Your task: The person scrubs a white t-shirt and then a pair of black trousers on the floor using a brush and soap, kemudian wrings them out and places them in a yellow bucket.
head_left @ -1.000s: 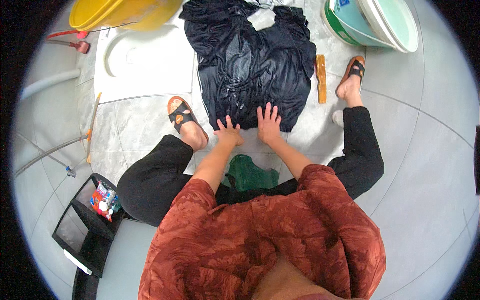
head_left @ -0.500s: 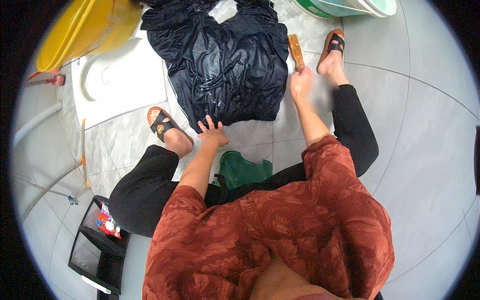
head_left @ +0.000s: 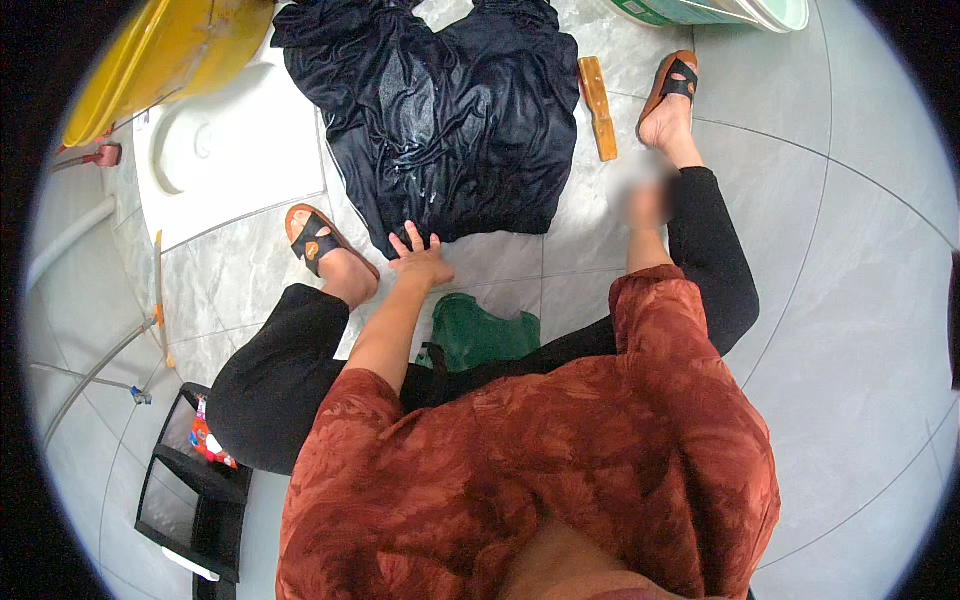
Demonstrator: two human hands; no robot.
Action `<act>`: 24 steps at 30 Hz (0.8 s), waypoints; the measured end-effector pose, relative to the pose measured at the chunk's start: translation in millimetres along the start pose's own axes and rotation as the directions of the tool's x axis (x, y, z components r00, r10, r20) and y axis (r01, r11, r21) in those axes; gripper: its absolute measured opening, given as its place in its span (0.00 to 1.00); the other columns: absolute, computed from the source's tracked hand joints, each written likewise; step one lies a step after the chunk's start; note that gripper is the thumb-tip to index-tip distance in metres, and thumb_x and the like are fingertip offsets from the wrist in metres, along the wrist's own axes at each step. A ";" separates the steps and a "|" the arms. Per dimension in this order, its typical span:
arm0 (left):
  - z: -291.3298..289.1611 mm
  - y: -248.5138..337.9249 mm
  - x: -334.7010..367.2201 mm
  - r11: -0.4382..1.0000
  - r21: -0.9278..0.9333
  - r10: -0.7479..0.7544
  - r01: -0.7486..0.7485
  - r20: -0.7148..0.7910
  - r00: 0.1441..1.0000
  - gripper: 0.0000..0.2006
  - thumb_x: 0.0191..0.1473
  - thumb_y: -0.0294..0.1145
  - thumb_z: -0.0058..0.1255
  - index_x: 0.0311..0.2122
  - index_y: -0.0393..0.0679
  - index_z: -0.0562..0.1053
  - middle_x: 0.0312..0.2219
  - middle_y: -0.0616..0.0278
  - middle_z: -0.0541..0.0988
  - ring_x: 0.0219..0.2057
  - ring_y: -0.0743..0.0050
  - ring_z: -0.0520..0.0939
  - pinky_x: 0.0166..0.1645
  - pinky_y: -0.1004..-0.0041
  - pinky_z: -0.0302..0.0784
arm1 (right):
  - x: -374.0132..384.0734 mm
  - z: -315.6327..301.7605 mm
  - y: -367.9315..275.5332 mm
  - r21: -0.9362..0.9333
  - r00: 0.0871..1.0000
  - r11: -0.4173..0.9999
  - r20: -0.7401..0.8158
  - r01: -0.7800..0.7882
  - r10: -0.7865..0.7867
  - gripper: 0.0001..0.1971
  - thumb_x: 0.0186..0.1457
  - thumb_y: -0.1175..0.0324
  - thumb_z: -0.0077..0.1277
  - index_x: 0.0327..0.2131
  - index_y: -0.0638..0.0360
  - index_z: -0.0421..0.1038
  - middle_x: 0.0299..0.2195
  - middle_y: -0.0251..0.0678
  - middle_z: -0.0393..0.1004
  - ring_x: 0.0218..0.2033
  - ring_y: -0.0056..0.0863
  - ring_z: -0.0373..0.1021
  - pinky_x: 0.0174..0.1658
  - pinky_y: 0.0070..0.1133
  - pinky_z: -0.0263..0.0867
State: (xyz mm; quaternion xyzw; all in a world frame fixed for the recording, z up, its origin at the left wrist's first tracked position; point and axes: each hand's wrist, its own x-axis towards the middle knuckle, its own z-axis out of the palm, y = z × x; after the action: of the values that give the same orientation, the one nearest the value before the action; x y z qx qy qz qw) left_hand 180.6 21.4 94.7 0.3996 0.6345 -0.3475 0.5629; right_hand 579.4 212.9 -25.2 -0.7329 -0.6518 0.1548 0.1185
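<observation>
Since half a second ago, the right grip (head_left: 648, 202) has left the wooden bar (head_left: 600, 110) and drawn back beside the right shin; a blurred patch covers it, so I cannot tell how far it is closed or whether it holds anything. Yellow bucket (head_left: 170, 70) and white squat pan (head_left: 285, 180) crowd the left, a pale bucket (head_left: 720, 12) stands at upper right, and the sandalled feet flank the work. Between the legs sits a green seat (head_left: 482, 335).

Dark garment (head_left: 470, 130) lies spread on the floor (head_left: 590, 225); the left grip (head_left: 422, 262), fingers fanned and clasping nothing, rests on its near left hem. The right grip is apart from it, with the bar just beside its right edge.

The cloth is black, creased and wet-looking; the bar is narrow and straight; the floor is grey, marbled tile.
</observation>
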 end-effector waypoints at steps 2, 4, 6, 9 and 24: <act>-3.8 13.7 -1.0 0.999 0.011 0.044 -0.044 -0.006 0.999 0.43 0.44 0.48 0.47 0.66 0.60 0.44 0.64 0.49 0.23 0.62 0.27 0.27 0.58 0.36 0.51 | 5.9 -7.2 17.8 0.009 0.999 1.000 -0.036 0.009 -0.009 0.06 0.56 0.71 0.46 0.36 0.59 0.70 0.29 0.33 0.72 0.28 0.27 0.69 0.32 0.25 0.67; -6.7 19.1 -1.5 0.999 0.015 0.051 -0.051 -0.011 0.999 0.43 0.45 0.48 0.47 0.66 0.60 0.44 0.64 0.49 0.23 0.62 0.27 0.27 0.58 0.35 0.50 | 0.7 -13.8 11.5 -0.031 0.997 0.998 -0.063 0.047 -0.049 0.06 0.56 0.69 0.46 0.35 0.58 0.70 0.28 0.34 0.72 0.28 0.29 0.69 0.33 0.26 0.67; 4.0 -0.8 -0.4 1.000 -0.021 -0.016 0.016 0.000 1.000 0.43 0.44 0.48 0.47 0.66 0.60 0.43 0.64 0.49 0.22 0.63 0.28 0.27 0.58 0.35 0.50 | -17.4 -23.3 -84.4 -0.083 0.986 0.985 -0.052 0.151 -0.155 0.07 0.56 0.67 0.45 0.33 0.57 0.72 0.28 0.33 0.73 0.28 0.30 0.70 0.33 0.26 0.66; -0.1 9.7 3.3 1.000 -0.027 0.015 -0.015 -0.004 1.000 0.44 0.44 0.48 0.47 0.66 0.60 0.43 0.64 0.50 0.22 0.63 0.28 0.27 0.58 0.36 0.50 | -25.2 -41.2 -98.6 0.015 0.987 0.995 -0.126 0.100 -0.097 0.06 0.53 0.67 0.46 0.30 0.56 0.71 0.26 0.36 0.73 0.26 0.33 0.69 0.32 0.27 0.66; -6.6 11.9 -5.7 0.998 0.017 0.056 -0.056 -0.010 0.998 0.44 0.44 0.50 0.48 0.66 0.57 0.43 0.64 0.47 0.23 0.62 0.25 0.28 0.56 0.34 0.53 | -0.8 -17.1 -245.3 0.144 0.843 0.844 0.087 0.517 -0.531 0.25 0.40 0.79 0.46 0.47 0.56 0.67 0.49 0.42 0.67 0.52 0.43 0.61 0.52 0.33 0.60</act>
State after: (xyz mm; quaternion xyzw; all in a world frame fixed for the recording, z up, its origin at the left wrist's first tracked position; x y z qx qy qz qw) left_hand 188.7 31.9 101.4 0.4239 0.6231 -0.3349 0.5656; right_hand 360.5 242.6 82.7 -0.5075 -0.8234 0.1988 0.1576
